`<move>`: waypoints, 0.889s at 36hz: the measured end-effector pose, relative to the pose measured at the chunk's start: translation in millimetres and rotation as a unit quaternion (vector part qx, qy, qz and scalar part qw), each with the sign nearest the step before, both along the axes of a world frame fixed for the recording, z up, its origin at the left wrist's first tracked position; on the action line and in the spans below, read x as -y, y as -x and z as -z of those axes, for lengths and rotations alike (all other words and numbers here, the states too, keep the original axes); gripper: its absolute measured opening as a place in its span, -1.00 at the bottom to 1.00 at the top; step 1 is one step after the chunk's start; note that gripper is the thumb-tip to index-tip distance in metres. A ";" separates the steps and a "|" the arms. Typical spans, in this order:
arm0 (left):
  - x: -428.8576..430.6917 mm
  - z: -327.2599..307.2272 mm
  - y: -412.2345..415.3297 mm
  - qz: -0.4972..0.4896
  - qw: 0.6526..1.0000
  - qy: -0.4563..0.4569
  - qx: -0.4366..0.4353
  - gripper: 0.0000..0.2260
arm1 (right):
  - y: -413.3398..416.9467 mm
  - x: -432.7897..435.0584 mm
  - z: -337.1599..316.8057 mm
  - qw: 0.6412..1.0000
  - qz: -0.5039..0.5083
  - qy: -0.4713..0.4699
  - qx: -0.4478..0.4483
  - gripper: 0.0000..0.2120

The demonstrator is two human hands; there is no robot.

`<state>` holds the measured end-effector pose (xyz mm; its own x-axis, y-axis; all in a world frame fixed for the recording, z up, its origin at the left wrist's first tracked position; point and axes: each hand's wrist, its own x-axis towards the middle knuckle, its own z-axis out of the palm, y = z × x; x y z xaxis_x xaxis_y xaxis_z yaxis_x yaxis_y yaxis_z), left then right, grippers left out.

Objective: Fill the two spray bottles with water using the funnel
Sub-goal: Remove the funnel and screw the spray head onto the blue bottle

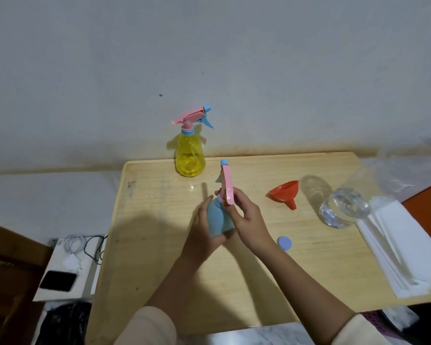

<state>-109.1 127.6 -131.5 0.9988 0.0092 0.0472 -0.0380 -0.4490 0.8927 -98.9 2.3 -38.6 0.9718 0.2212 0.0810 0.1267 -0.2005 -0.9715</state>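
A blue spray bottle [217,219] stands at the middle of the wooden table [159,245]. My left hand [204,232] grips its body from the left. My right hand [246,220] holds its neck just under the pink spray head [227,185]. A yellow spray bottle [190,155] with a pink and blue spray head stands at the table's back edge, with no hand on it. An orange funnel [285,192] lies on its side to the right. Beside the funnel lies a clear water bottle [343,207] with water in it.
A small blue cap [284,243] lies on the table right of my right hand. White folded sheets [403,247] lie at the table's right edge. To the left, below the table, are a phone [57,280], a charger and cables [80,247]. A wall stands close behind the table.
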 end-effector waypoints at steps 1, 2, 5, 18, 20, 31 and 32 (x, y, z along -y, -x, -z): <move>-0.7 -0.2 -1.4 0.006 1.000 0.000 0.001 -0.08 | -1.6 1.3 -0.8 1.000 0.000 0.003 -0.001 -0.82; -1.1 -0.4 -2.5 0.012 1.000 -0.001 0.000 -0.08 | -3.4 2.8 -3.1 1.000 0.001 0.005 -0.001 -0.82; -0.1 -10.3 -3.8 0.023 1.000 0.000 0.012 -0.11 | -14.4 12.7 -13.4 0.999 0.008 -0.032 -0.016 -0.80; 19.6 -79.1 -2.2 0.066 0.996 0.046 0.025 -0.19 | -27.8 30.8 -55.0 0.983 0.095 -0.149 -0.059 -0.88; 23.8 -84.8 -2.0 0.071 0.997 0.031 0.027 -0.17 | -24.1 24.6 -58.0 0.978 0.147 -0.141 -0.041 -0.80; 34.7 -111.0 2.7 0.049 0.998 0.028 0.038 -0.18 | -12.0 33.8 -81.7 0.983 0.142 -0.111 -0.042 -0.68; 33.9 -113.3 2.2 0.047 0.998 0.035 0.039 -0.19 | -12.5 35.9 -83.2 0.983 0.124 -0.128 -0.052 -0.70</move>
